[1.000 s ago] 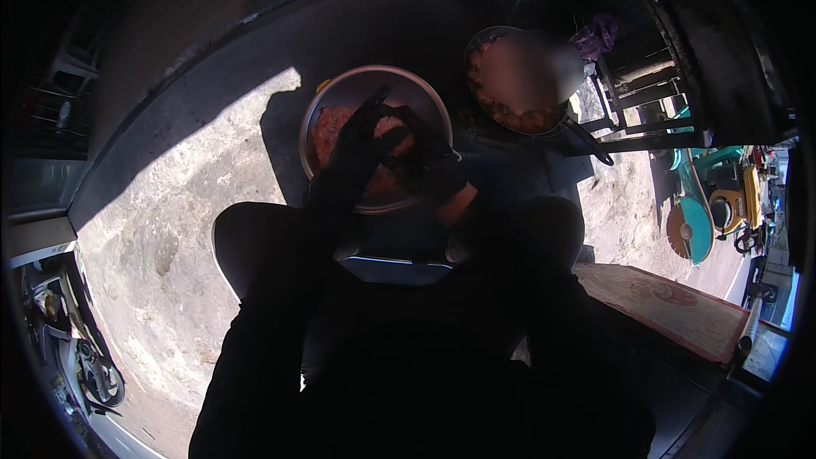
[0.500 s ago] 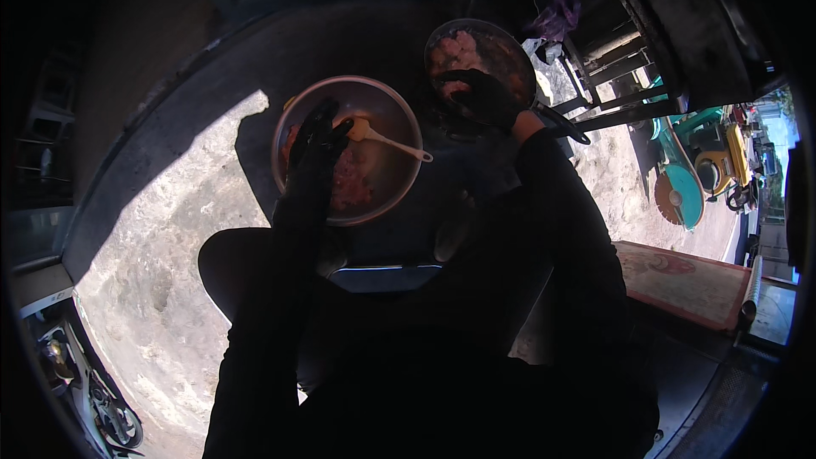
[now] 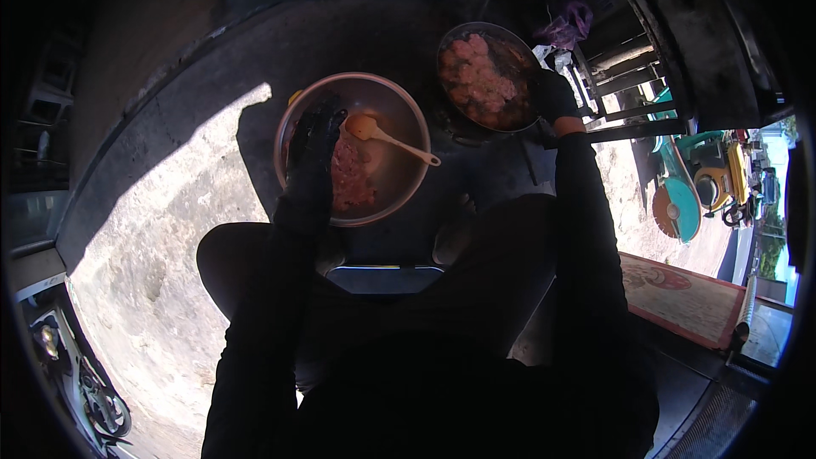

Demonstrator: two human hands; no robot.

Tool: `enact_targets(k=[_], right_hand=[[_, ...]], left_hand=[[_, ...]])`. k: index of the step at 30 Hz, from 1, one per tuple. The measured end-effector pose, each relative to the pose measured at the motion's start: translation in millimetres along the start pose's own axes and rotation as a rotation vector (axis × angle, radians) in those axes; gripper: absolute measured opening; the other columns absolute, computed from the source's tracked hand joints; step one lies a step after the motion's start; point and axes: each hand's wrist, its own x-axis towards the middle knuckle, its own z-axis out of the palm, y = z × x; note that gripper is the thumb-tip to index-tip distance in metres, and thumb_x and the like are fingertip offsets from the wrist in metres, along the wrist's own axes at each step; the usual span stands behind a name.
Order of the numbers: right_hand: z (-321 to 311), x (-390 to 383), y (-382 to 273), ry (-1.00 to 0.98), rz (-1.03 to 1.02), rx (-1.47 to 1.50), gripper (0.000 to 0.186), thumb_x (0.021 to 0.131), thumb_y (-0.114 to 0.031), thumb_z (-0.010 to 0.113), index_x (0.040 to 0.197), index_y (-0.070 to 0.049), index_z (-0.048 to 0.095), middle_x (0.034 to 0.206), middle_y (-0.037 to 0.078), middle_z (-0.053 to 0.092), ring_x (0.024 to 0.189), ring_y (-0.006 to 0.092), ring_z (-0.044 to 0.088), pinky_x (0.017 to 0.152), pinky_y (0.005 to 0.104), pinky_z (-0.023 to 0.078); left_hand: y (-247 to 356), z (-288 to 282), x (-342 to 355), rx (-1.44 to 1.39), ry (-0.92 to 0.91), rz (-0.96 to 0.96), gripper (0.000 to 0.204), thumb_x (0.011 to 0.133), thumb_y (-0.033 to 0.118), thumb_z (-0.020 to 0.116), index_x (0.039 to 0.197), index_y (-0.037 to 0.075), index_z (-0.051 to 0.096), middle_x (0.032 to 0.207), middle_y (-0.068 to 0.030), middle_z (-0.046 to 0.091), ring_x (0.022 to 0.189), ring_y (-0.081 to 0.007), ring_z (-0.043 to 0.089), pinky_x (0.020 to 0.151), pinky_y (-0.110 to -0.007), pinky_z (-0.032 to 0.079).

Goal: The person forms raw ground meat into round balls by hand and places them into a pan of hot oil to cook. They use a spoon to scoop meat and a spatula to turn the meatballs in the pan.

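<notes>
My left hand [image 3: 311, 140], in a dark glove, reaches into a wide metal bowl [image 3: 415, 178], its fingers stretched out along the left inner side. Beside it lies pink minced meat [image 3: 350, 178]. A pale spatula-like spoon [image 3: 393, 141] leans in the bowl, its handle end over the right rim. Up and to the right, my gloved right hand [image 3: 554, 95] is closed at the handle side of a dark frying pan [image 3: 467, 29]; the handle itself is hidden by the hand. Lumps of pink minced meat [image 3: 481, 76] cover much of the pan.
A purple plastic bag [image 3: 568, 25] hangs past the pan, next to a dark slatted rack [image 3: 625, 64]. Power tools with a round saw blade [image 3: 677, 208] stand at the right. A reddish-edged board [image 3: 684, 289] lies below them. Sunlit concrete floor [image 3: 183, 221] spreads at left.
My right hand has moved from over the meat to the pan's handle side. The pan has shifted slightly right and turned. My left hand stays in the bowl, its fingers now closer together.
</notes>
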Motion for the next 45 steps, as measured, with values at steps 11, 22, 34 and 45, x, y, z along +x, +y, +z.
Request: enact_targets(k=[11, 22, 34, 45], right_hand=[[69.9, -87.7, -257.8, -0.498, -0.572, 0.556, 0.028, 0.087, -0.027, 0.069, 0.109, -0.01, 0.069, 0.103, 0.012, 0.069, 0.098, 0.0294, 0.068, 0.088, 0.042, 0.053], [160.3, -121.7, -311.0, -0.238, -0.633, 0.45, 0.039, 0.086, -0.026, 0.067, 0.121, -0.011, 0.061, 0.117, 0.014, 0.06, 0.108, 0.0318, 0.063, 0.092, 0.0404, 0.051], [138.8, -124.6, -296.1, -0.428, -0.48, 0.398, 0.03, 0.087, -0.019, 0.062, 0.116, -0.013, 0.065, 0.114, 0.015, 0.066, 0.101, 0.0321, 0.067, 0.086, 0.0414, 0.053], [81.6, -91.5, -271.2, -0.599, 0.113, 1.777, 0.034, 0.097, -0.017, 0.063, 0.127, -0.003, 0.059, 0.114, 0.008, 0.064, 0.1, 0.0149, 0.065, 0.085, 0.0301, 0.055]], left_hand=[[6.6, -46.3, -6.2, -0.419, 0.244, 0.109, 0.058, 0.102, 0.002, 0.04, 0.157, 0.012, 0.023, 0.161, -0.0084, 0.027, 0.147, -0.0256, 0.029, 0.118, -0.037, 0.025], [-3.4, -49.7, 3.5, -0.371, 0.216, 0.013, 0.053, 0.105, 0.027, 0.043, 0.155, 0.015, 0.032, 0.159, 0.0003, 0.033, 0.144, -0.0209, 0.034, 0.113, -0.037, 0.027], [-13.4, -47.4, 5.7, -0.351, 0.281, 0.114, 0.041, 0.104, 0.018, 0.045, 0.143, 0.005, 0.049, 0.144, -0.0114, 0.048, 0.134, -0.0211, 0.045, 0.111, -0.033, 0.035], [-36.5, -1.8, -19.8, -0.687, 0.197, -0.378, 0.044, 0.102, 0.026, 0.054, 0.14, 0.005, 0.049, 0.131, -0.0112, 0.057, 0.111, -0.0204, 0.059, 0.097, -0.032, 0.046]])
